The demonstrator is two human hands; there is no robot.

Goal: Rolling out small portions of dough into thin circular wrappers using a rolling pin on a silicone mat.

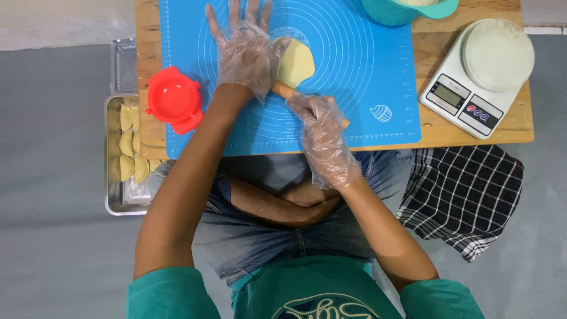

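Each hand, left hand (245, 50) and right hand (322, 139), wears a clear, crinkled plastic glove; teal short-sleeved shirt (313, 295) with chest print; blue jeans (248, 236).

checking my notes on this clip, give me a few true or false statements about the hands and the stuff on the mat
1. Both hands, left hand and right hand, wear clear plastic gloves. True.
2. The rolling pin lies on a green mat. False: the mat is blue.
3. The red dumpling press sits beside the left hand. True.
4. The kitchen scale stands in the metal tray. False: it stands on the wooden table; the tray holds folded dumplings.
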